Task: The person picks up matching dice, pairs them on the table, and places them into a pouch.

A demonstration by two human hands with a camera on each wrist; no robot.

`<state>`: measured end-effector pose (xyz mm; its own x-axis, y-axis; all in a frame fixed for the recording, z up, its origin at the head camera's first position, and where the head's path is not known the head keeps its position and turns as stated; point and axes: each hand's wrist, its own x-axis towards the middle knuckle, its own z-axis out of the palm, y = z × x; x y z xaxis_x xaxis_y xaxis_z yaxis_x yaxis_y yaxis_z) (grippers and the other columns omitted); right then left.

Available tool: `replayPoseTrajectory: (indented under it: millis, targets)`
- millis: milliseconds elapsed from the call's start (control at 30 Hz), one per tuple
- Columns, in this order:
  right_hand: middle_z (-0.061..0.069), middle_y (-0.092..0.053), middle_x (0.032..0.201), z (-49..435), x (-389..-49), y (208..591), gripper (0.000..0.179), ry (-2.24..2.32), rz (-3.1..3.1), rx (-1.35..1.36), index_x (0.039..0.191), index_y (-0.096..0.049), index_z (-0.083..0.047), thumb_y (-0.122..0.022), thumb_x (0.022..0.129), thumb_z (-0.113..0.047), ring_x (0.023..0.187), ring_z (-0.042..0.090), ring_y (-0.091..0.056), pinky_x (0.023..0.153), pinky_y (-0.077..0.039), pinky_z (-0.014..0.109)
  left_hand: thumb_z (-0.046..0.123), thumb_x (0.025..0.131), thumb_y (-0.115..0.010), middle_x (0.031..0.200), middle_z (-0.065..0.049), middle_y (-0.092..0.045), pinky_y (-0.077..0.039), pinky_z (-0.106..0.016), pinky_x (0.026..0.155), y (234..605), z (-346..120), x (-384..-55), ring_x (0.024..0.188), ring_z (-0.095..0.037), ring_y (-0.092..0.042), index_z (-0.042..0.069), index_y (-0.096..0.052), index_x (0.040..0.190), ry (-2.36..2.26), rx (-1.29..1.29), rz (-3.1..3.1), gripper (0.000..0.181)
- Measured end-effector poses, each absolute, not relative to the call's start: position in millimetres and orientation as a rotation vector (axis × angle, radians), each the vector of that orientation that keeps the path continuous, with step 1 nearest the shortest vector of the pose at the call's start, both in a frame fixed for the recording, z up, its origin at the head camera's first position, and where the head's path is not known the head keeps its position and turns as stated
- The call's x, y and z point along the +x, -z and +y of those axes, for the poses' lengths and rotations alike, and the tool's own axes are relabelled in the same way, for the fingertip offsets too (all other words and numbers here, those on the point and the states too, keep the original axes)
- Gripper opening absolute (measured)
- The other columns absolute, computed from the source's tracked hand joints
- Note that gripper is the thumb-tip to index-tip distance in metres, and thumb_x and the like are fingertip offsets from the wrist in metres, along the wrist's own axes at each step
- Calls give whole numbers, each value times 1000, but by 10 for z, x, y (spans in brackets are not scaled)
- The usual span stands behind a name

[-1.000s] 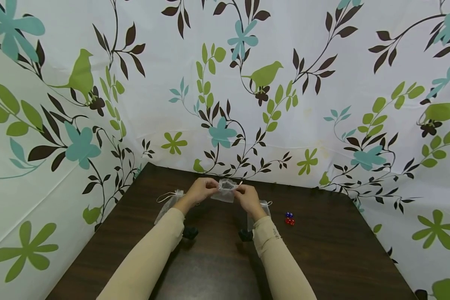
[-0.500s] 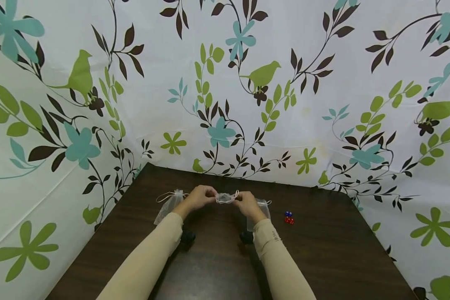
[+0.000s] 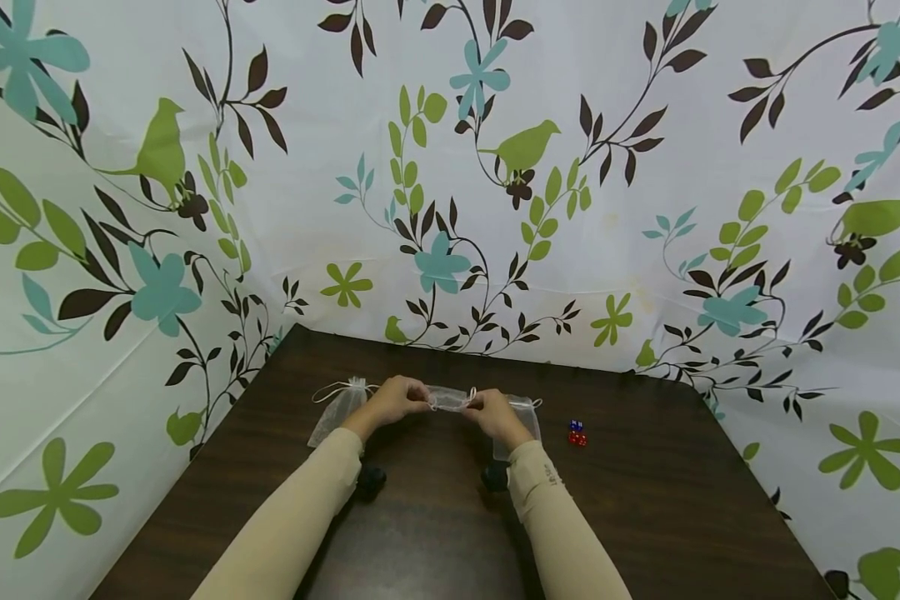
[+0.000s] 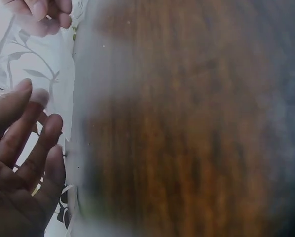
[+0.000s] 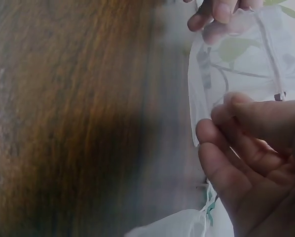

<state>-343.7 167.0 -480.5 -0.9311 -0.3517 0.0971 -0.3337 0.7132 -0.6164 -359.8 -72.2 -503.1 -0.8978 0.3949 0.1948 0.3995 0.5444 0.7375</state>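
A small sheer white drawstring bag (image 3: 448, 398) is stretched between both hands over the far part of the table. My left hand (image 3: 396, 400) pinches its left side and my right hand (image 3: 497, 415) pinches its right side, near a pale cord loop. In the right wrist view, the see-through fabric of the bag (image 5: 241, 61) spans from the right thumb and fingertips up to the other hand's fingers. Another sheer bag (image 3: 335, 419) lies flat beside the left wrist. A third sheer bag (image 3: 521, 410) lies under the right hand, partly hidden by it.
To the right of the right hand sit blue dice (image 3: 576, 426) and red dice (image 3: 577, 438) on the dark wooden table (image 3: 645, 500). A patterned white curtain (image 3: 450, 208) hangs behind the table and along its sides.
Both hands have come down a little and nearer. The bag's mouth was a round opening earlier; now it looks flattened into a straight band between the hands.
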Motion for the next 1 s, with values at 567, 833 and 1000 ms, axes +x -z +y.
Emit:
replayPoseTrajectory:
  millis: [567, 833, 1000]
  targets:
    - [8, -73, 88, 1689, -3410, 4881, 4, 1024, 2778, -580, 94, -76, 2, -73, 91, 0, 76, 13, -60, 70, -52, 30, 15, 90, -79, 82, 7, -71, -49, -31, 74, 5097, -793, -3593, 75, -8, -58, 13, -76, 86, 1256, -764, -2847, 6]
    - [10, -74, 94, 1668, -3409, 4874, 8, 987, 2790, -596, 98, -76, 2, -71, 93, -2, 86, 22, -67, 77, -55, 38, 17, 89, -80, 86, 7, -72, -50, -32, 75, 5017, -817, -3581, 76, -8, -59, 15, -75, 88, 1151, -786, -2882, 5]
    - [10, -74, 94, 1654, -3418, 4874, 9, 1000, 2781, -596, 99, -77, 1, -70, 94, -2, 87, 22, -67, 78, -56, 38, 11, 87, -82, 86, 4, -68, -50, -34, 72, 4863, -906, -3547, 76, -10, -59, 14, -69, 87, 1058, -776, -2829, 13]
